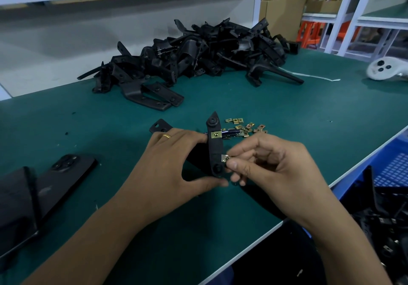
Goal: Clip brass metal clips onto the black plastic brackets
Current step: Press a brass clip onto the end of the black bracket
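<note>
Blue crate (395, 170) at right holds clipped black brackets (379, 216).

Factory workbench (287, 112), heaped brackets (198, 50)

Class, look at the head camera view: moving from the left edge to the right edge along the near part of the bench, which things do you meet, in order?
Black phone → left hand → black plastic bracket → brass clip at its edge → right hand → blue crate.
</note>
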Demonstrator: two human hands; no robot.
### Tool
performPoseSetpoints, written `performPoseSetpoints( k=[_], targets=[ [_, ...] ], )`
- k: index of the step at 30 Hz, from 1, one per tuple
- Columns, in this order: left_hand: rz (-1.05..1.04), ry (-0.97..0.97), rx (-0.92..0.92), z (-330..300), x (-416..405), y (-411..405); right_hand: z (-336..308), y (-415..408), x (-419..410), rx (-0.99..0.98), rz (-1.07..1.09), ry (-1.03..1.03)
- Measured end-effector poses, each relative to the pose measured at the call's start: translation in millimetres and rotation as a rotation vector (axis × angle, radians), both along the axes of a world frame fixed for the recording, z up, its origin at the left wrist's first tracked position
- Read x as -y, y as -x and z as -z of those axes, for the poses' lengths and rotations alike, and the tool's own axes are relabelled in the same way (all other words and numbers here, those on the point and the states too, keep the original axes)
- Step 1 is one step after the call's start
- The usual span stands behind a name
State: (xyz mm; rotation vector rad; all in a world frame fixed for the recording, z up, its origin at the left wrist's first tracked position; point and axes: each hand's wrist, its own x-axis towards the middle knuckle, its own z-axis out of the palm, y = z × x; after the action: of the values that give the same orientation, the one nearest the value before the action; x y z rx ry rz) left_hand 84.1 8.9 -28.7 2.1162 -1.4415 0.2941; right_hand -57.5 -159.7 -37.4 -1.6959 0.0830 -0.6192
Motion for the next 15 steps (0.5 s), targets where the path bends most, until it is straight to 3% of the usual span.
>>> performPoseSetpoints(
  k=[15],
  targets=[
    [0.118,0.047,-0.085,-6.2,1.6,15.5,-6.8,7.8,13.8,0.038,-0.191,-0.146]
  ],
)
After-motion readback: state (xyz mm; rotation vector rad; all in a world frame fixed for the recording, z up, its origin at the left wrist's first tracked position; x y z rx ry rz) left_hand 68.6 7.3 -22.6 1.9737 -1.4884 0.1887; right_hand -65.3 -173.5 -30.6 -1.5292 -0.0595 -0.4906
